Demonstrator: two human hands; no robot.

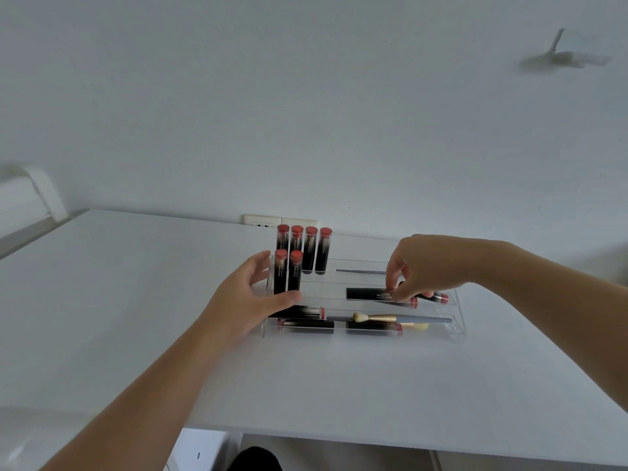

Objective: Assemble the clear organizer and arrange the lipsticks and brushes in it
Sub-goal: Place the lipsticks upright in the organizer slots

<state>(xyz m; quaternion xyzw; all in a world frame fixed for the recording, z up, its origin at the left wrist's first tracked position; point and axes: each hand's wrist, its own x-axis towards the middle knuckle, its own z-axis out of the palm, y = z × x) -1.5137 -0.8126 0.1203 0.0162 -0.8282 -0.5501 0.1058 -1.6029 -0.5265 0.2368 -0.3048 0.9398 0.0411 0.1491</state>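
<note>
A clear stepped organizer (pixel 455 329) sits on the white table. Several black lipsticks with red caps stand upright at its back left (pixel 311 248), and two more (pixel 288 271) stand on the middle tier. My left hand (pixel 253 295) curls around those two, thumb at their base. My right hand (pixel 413 268) pinches a lipstick lying flat (pixel 367 294) on the middle tier's right side. More lipsticks lie flat in the front row (pixel 306 325). A gold-handled brush (pixel 373 317) lies on the front tier, and a thin grey brush handle (pixel 360 271) lies on the back tier.
The white table (pixel 136 317) runs to a near edge at the bottom of the view. A wall outlet (pixel 268 220) sits just behind the organizer. A white fixture (pixel 30 195) is at the far left by the wall.
</note>
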